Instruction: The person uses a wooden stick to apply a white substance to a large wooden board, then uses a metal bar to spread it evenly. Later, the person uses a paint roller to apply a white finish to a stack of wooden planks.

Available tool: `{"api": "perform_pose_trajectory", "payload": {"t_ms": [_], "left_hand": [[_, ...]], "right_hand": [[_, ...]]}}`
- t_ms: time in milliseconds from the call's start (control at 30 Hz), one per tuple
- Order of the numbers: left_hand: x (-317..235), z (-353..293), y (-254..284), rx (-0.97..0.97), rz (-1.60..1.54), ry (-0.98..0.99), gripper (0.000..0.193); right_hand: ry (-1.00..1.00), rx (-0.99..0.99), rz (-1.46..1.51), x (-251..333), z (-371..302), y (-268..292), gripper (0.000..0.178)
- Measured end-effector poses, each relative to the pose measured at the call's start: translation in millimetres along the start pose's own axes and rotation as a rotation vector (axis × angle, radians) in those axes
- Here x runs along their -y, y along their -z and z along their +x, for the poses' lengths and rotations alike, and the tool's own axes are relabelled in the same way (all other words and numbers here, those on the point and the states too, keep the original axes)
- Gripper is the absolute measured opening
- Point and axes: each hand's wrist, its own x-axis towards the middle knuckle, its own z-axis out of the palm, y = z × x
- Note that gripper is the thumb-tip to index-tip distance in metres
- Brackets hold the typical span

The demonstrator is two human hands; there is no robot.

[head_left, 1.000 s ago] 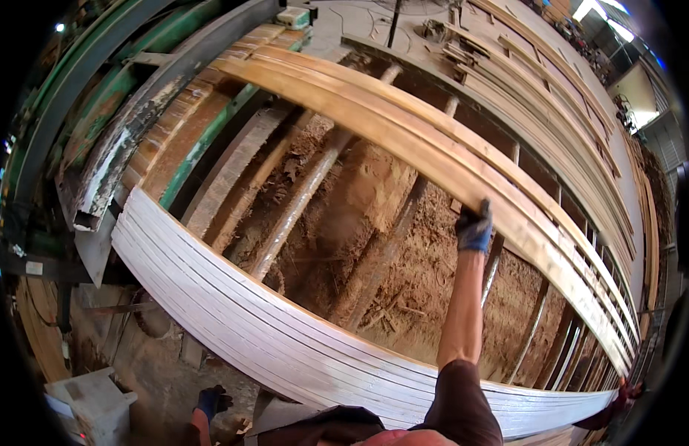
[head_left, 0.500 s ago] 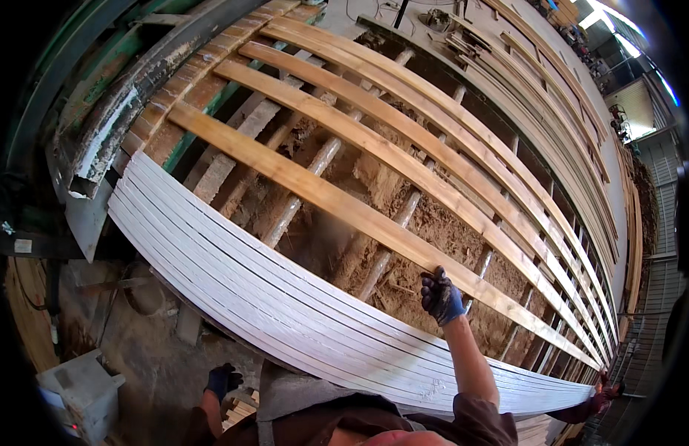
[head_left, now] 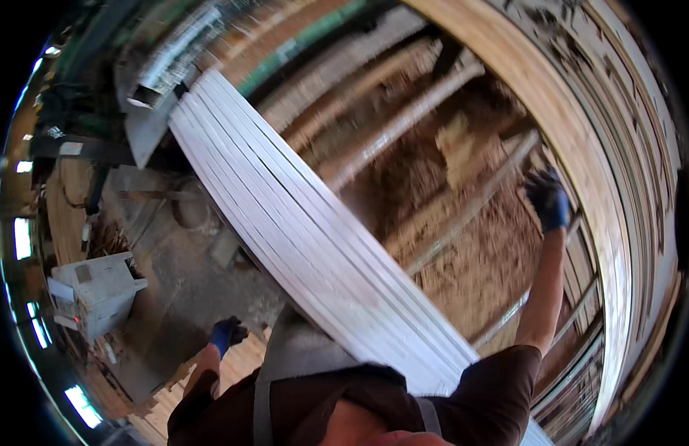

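Observation:
My right hand (head_left: pixel 548 199), in a dark glove with a blue cuff, reaches out over a pit of sawdust. It is next to the inner edge of a bare wooden plank (head_left: pixel 593 149) that curves along the right. The hand is smeared by motion, so contact with the plank and the finger pose are unclear. My left hand (head_left: pixel 229 334), gloved too, hangs low at my left side with its fingers apart and nothing in it. Between my body and the pit lie several white-coated boards (head_left: pixel 307 230), edge to edge.
Metal rollers (head_left: pixel 411 123) cross above the sawdust (head_left: pixel 500 260). At left stand a pale metal box (head_left: pixel 106 293) with a red light and a green machine frame (head_left: pixel 303 44) at the top. Stacked boards (head_left: pixel 173 394) lie below my left hand; more timber (head_left: pixel 649 111) lies far right.
The view has swung round. My right arm has reached farther out, and the spaced bare planks have shifted away to the far side, exposing more sawdust and rollers. My left hand still hangs beside me.

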Motion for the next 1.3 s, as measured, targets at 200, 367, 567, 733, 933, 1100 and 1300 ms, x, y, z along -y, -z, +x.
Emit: {"api": "perform_pose_trajectory", "payload": {"t_ms": [200,367,567,733,933,1100,1300], "left_hand": [[-6,56,-48,0.180,0.100,0.091,0.034],[-28,63,-64,0.191,-0.011,0.017,0.034],[41,62,-21,0.151,0.188,0.035,0.039],[6,84,-45,0.268,0.083,0.068,0.038],[-34,99,-51,0.262,-0.014,0.144,0.041],[-63,108,-85,0.360,0.109,0.157,0.037],[-62,108,-71,0.299,0.234,0.105,0.039]], "right_hand": [[-0.907,0.692,-0.423,-98,-192,-70,0.056],[-0.646,0.762,-0.229,-158,-263,-58,0.061],[-0.646,0.732,-0.349,-75,-215,-57,0.055],[-0.458,-0.190,-1.701,107,-107,-2,0.031],[0.193,0.309,-0.510,77,-212,-40,0.029],[-0.503,0.042,-0.074,-29,-267,-62,0.065],[-0.093,-0.336,0.879,-122,-174,-59,0.070]]}}
